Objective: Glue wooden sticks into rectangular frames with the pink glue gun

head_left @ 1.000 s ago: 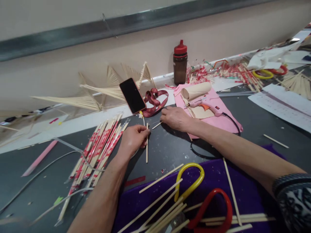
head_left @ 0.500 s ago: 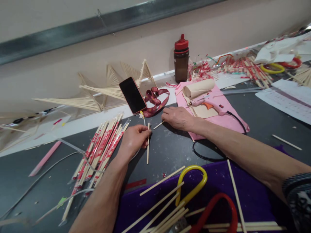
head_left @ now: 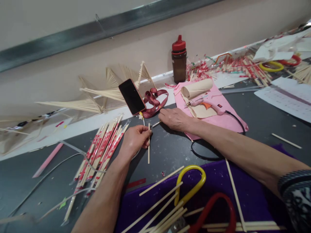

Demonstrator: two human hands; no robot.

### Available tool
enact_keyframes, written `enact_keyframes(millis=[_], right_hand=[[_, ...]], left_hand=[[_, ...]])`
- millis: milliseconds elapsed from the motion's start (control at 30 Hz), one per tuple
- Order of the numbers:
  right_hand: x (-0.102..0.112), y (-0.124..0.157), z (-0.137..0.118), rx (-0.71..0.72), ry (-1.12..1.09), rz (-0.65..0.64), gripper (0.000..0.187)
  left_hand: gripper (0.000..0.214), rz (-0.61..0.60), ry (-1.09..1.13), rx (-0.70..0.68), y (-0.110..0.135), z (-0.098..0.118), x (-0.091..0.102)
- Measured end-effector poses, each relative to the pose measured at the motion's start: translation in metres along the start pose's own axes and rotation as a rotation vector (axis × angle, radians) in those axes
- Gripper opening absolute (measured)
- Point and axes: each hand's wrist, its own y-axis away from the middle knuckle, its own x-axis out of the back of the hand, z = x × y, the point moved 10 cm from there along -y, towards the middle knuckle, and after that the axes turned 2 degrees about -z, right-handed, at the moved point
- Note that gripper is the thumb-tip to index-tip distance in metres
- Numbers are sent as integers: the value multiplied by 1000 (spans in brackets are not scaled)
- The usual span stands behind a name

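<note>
Wooden stick (head_left: 149, 153), centre of frame | left hand (head_left: 136, 139): pinching it | right hand (head_left: 173, 119): holding second stick (head_left: 156, 124) at fingertips, tip just beside the first | step, as judged: positioning stick ends | next move appears to call for steady grip, close alignment.

Looks like a craft workspace to me, though I can't tell if it's in a home or a school. There's a pink glue gun (head_left: 206, 103) lying over a pink sheet (head_left: 232, 121), a pile of wrapped chopsticks (head_left: 103, 144) on a dark tabletop (head_left: 175, 149) speckled with bits, and fan-shaped stick models (head_left: 85, 106) by the wall (head_left: 136, 48). Plus loose sticks (head_left: 161, 181) up front and torn wrappers (head_left: 200, 69) further back.
</note>
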Motion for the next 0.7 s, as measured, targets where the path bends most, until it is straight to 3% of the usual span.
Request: enact_keyframes(millis=[700], right_hand=[[-5, -1, 9, -87, -47, 12, 25]], left_hand=[[17, -70, 117, 22, -2, 0, -13]])
